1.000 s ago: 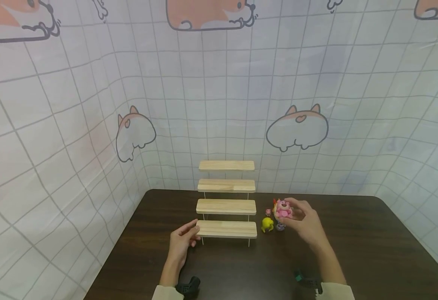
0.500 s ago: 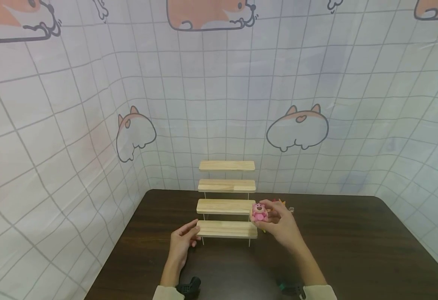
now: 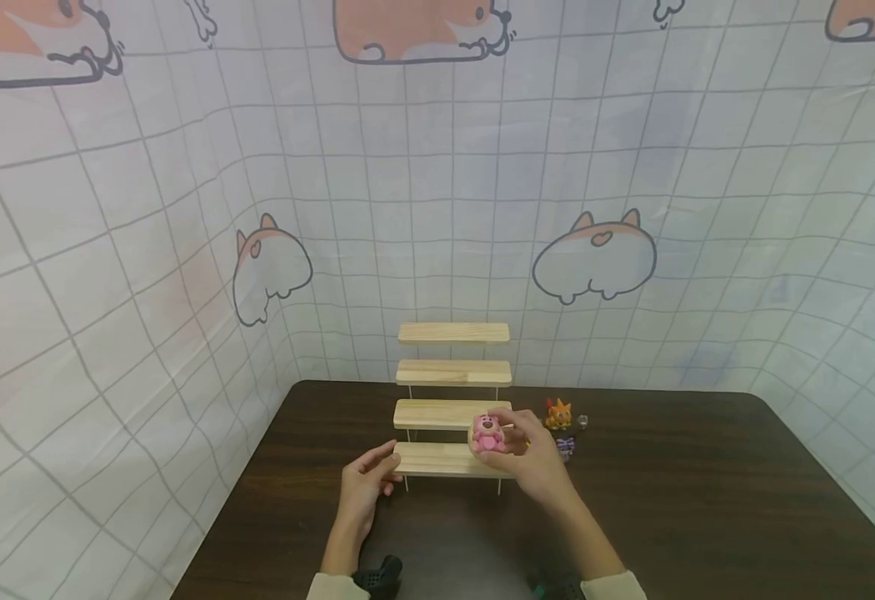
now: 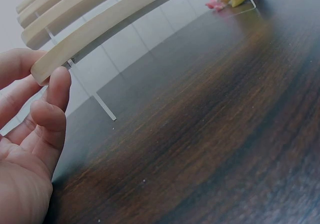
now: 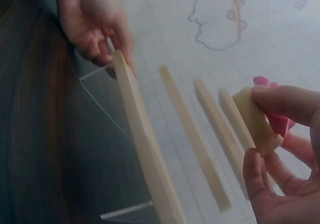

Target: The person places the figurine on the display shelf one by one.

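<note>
A four-tier wooden display shelf (image 3: 433, 454) stands on the table. My left hand (image 3: 362, 487) pinches the left end of its lowest board (image 4: 100, 31), fingers and thumb on the wood in the left wrist view. In my right hand (image 3: 537, 458) is a pink bear figurine (image 3: 487, 433), upright and facing me, gripped between thumb and fingers. It is in front of the two lower boards toward their right end; the head view does not show whether it touches them. The right wrist view shows the figurine's cream back (image 5: 254, 116), with a gap to the lowest board.
Right of the shelf are an orange figurine (image 3: 558, 414), a purple figurine (image 3: 566, 449) and a small greyish piece (image 3: 583, 422). A yellow one is mostly hidden behind my right hand. Thin rods (image 4: 104, 106) support the boards. A patterned cloth (image 3: 452, 208) hangs behind the table.
My right hand has carried the pink bear figurine leftward from the other figurines to the front of the shelf. My left hand has stayed at the board's end.
</note>
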A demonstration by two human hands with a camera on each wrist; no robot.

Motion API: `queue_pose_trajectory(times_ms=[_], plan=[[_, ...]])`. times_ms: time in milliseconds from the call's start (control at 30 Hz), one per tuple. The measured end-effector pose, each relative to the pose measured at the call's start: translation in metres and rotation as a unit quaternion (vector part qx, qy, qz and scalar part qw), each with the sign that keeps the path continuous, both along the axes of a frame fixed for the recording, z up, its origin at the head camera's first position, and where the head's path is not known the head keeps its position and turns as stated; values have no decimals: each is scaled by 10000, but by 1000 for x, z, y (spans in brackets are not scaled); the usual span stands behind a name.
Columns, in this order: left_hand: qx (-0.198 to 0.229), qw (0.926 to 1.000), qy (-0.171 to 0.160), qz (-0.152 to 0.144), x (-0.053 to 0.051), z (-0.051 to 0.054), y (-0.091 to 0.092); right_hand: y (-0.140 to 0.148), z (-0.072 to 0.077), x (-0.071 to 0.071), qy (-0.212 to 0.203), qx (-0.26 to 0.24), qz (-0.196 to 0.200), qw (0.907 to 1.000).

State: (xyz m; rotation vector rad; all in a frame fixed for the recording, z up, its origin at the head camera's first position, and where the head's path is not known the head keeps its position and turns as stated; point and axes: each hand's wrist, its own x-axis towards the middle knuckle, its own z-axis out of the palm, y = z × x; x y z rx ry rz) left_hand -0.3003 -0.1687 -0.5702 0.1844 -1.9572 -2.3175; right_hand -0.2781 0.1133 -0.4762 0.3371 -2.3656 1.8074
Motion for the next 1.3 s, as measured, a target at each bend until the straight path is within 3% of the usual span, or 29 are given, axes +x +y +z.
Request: queue_pose_trajectory(times_ms=[233,367,767,1300], plan=[[-14,10000,-30,8,0,-1,1,-14,-2,-3,-45,-63,139,9999],[-2,10000,-33,37,0,-1,0,-23,4,-8,1,-21,271,9996],[-23,10000,-4,54,1,-1,0,-42,9,-33,248,532,262,9979],[22,9999,-69,-82,1,2,-1,-71,12,-60,177,1032,426,9936]])
